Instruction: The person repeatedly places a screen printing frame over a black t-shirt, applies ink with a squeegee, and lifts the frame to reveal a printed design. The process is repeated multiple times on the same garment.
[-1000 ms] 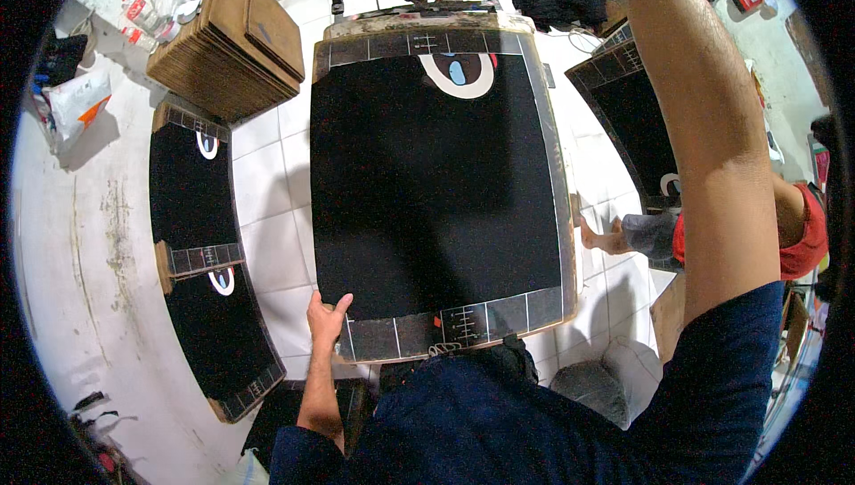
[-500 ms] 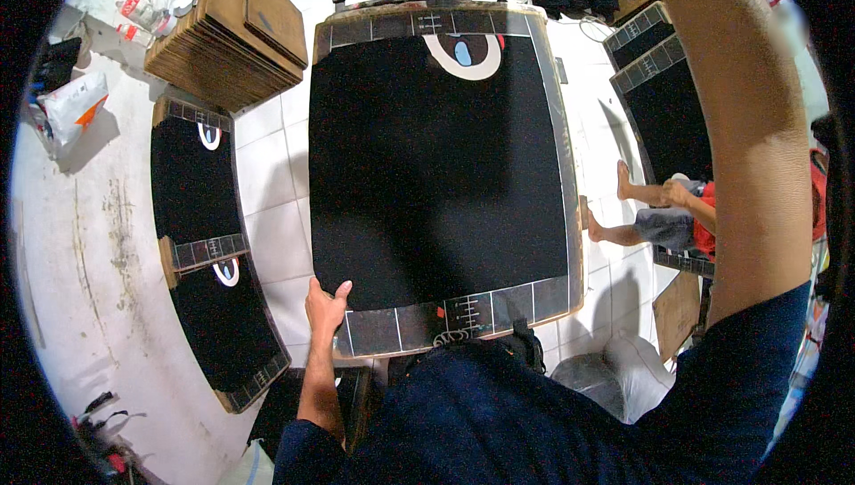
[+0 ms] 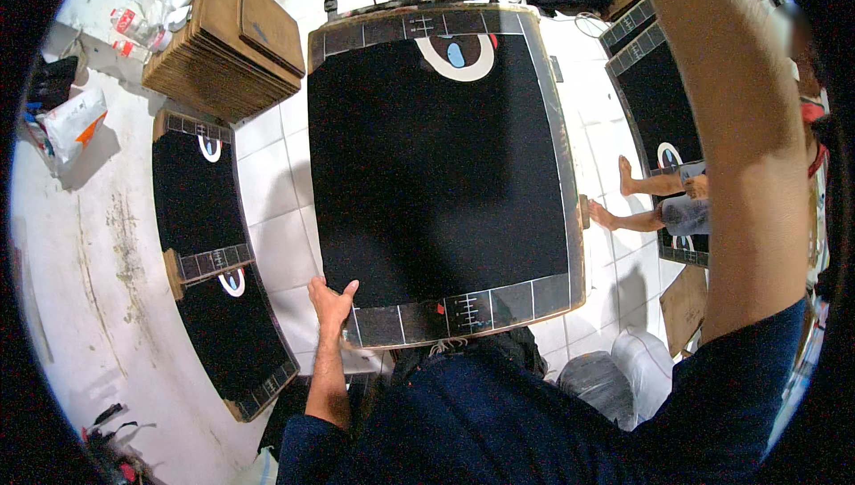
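White-tiled floor (image 3: 276,191) under a screen-printing station, seen from the head camera.

At centre, a large black board (image 3: 436,164) lies flat on its stand, with a pale ring design (image 3: 459,56) at its 12 o'clock edge and grid marks along its near edge. The left hand (image 3: 331,302) rests on the board's 7 o'clock corner, fingers (image 3: 349,289) pressed together against the edge. The right arm (image 3: 748,155) rises at 2 o'clock; its hand is out of view, so I cannot tell its grip. Two more black boards (image 3: 200,209) lie at 9 o'clock, a cardboard stack (image 3: 227,53) at 11 o'clock, and another person's bare feet (image 3: 623,195) at 3 o'clock.
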`<state>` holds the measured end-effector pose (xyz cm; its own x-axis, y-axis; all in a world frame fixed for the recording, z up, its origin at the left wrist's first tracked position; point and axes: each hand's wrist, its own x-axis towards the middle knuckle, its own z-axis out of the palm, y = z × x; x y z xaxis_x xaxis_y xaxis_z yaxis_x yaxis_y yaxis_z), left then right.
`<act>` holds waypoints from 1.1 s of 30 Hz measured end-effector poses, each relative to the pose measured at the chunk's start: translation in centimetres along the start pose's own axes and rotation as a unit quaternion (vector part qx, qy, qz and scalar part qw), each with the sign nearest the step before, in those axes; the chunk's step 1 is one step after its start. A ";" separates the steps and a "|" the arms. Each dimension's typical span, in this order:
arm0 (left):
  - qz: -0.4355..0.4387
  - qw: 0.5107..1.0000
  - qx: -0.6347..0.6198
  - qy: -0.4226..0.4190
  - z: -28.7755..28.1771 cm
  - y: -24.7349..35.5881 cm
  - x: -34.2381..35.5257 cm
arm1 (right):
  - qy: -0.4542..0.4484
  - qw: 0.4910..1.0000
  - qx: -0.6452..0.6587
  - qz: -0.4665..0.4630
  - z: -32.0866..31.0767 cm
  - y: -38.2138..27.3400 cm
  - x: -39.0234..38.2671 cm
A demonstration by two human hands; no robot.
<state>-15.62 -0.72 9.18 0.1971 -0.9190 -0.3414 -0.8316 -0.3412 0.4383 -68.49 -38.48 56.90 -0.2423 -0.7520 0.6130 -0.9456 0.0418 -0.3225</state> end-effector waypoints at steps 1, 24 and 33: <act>0.022 0.999 -0.014 0.023 0.2 0.2 0.1 | -0.013 1.000 0.008 0.011 -0.6 -0.5 -1.7; -0.267 0.868 -0.365 -0.204 -2.1 11.4 8.4 | -0.098 0.988 -0.001 -0.121 24.3 13.7 -29.3; 0.035 0.951 -0.137 0.274 5.3 10.1 6.9 | -0.391 0.897 -0.130 -0.157 32.1 14.7 -17.5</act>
<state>-25.40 -9.41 6.79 0.4494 -0.8810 0.1477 -0.7009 -0.2453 0.6697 -71.22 -45.77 18.28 0.1751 -0.9811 -0.0827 -0.9840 -0.1771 0.0185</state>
